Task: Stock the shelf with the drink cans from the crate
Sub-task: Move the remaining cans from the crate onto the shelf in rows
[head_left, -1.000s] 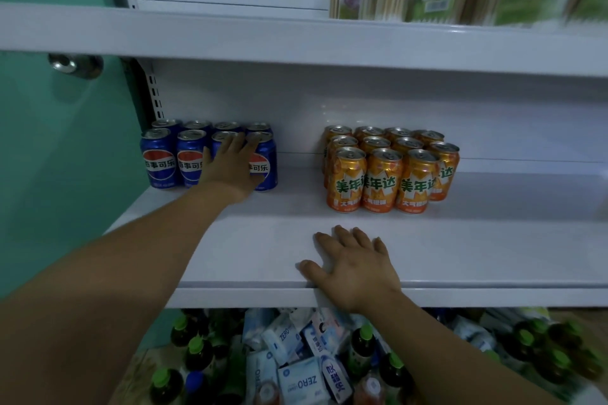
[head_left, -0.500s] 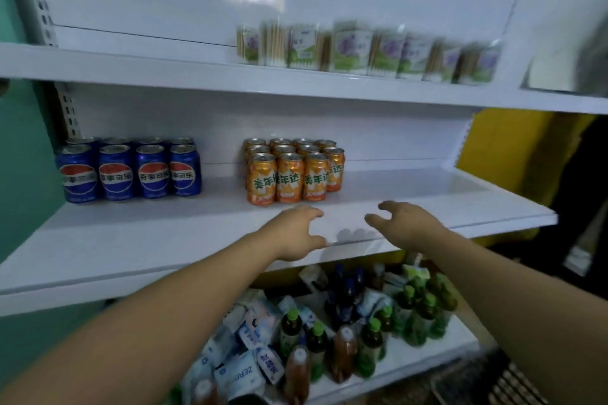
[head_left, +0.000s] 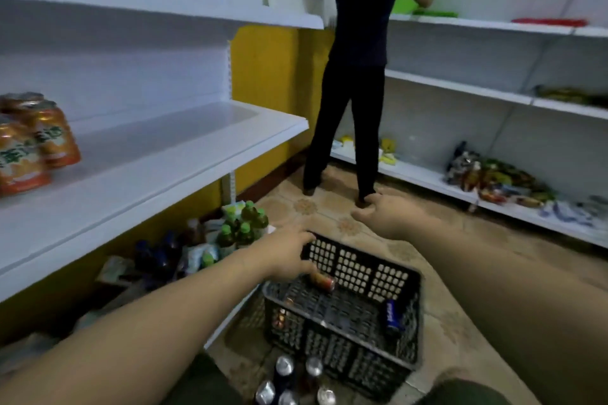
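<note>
A black slatted crate (head_left: 358, 268) sits on the tiled floor (head_left: 460, 273), and both bare hands are held out above it. The left hand (head_left: 283, 255) hovers over the crate's far left corner with its fingers stretched forward and relaxed, gripping nothing; motion blur hides whether the fingertips touch the rim. Just beside that hand, inside the crate, an orange can (head_left: 322, 281) lies on its side against the far wall. A blue can (head_left: 393, 316) lies inside along the crate's right wall, and a 3rd can (head_left: 279, 317) shows dimly through the left wall. The right hand (head_left: 385, 212) hangs beyond the crate's far side over the floor, fingers loosely spread, holding nothing. On the crate's near side a cluster of cans (head_left: 289, 381) stands upright on the floor, silver tops showing. Left of the crate and higher up, a white shelf (head_left: 164, 148) carries orange drink cans (head_left: 33, 141) at its left end. Green-capped bottles (head_left: 243, 227) stand low down, just left of the crate. Well beyond the crate, a person in dark clothes (head_left: 355, 59) faces another shelving unit.
</note>
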The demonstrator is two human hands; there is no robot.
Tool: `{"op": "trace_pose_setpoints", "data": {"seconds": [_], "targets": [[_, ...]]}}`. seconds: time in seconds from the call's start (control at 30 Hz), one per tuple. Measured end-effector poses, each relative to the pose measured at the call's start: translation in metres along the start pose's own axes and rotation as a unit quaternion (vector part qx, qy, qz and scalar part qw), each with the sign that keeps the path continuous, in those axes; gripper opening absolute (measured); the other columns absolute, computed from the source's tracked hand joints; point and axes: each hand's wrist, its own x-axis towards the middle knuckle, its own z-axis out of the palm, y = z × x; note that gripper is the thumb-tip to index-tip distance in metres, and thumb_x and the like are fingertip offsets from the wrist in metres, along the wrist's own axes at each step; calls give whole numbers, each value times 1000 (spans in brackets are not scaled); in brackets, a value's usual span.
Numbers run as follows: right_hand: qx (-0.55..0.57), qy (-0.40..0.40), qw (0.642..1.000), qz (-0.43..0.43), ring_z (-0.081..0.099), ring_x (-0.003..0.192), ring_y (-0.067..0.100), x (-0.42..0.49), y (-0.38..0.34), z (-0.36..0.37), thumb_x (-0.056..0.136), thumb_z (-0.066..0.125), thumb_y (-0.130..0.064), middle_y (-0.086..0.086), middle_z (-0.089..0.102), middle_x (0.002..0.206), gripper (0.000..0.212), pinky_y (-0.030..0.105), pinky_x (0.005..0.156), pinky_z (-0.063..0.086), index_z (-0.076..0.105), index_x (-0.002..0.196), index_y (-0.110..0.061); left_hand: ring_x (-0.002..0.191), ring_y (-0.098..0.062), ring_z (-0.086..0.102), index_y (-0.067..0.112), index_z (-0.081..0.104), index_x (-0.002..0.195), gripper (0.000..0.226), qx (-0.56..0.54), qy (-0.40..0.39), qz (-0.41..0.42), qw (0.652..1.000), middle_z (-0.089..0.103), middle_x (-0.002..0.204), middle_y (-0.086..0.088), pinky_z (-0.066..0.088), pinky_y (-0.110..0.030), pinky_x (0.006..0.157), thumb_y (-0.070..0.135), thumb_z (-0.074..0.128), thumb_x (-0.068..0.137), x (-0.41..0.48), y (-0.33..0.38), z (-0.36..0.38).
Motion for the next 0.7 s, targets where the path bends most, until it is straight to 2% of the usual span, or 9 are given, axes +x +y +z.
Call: {"op": "trace_pose_setpoints", "data": {"seconds": [0.13, 0.23, 0.37, 0.53, 0.7], "targets": [[37, -22, 996, 75, 31, 141, 25, 15, 66, 30, 92, 37, -67, 4, 28, 157, 76, 35, 109, 30, 28, 152, -22, 138, -25, 31, 24, 31, 147, 69, 18, -74, 33, 997, 29, 153, -2, 33, -41, 111, 51, 56, 88, 65, 23, 45], [74, -64, 987, 126, 33, 140, 26, 39, 109, 61, 93, 39, -65, 4, 30, 157, 75, 35, 110, 30, 27, 152, -20, 134, -24, 36, 27, 33, 146, 70, 0, -133, 47, 990, 33, 151, 0, 37, -42, 108, 54, 56, 86, 111, 28, 83], [93, -102, 978, 159, 53, 119, 25, 76, 156, 109, 95, 41, -58, 8, 50, 141, 65, 35, 95, 45, 37, 146, -18, 134, -23, 38, 25, 35, 145, 69, -33, -186, 36, 981, 34, 151, 0, 37, -39, 109, 51, 58, 86, 170, 25, 128], [108, -152, 967, 174, 55, 114, 26, 137, 204, 177, 97, 43, -52, 8, 52, 137, 59, 31, 85, 46, 38, 143, -17, 141, -24, 29, 24, 27, 149, 72, -39, -219, 11, 975, 26, 156, -2, 29, -39, 114, 47, 58, 88, 248, 14, 191], [141, -189, 951, 200, 51, 122, 30, 212, 248, 262, 96, 43, -52, 13, 45, 144, 66, 36, 97, 44, 29, 148, -14, 144, -22, 21, 23, 24, 150, 70, -93, -230, -7, 969, 21, 158, -1, 22, -36, 117, 42, 57, 91, 328, 7, 263]]}}
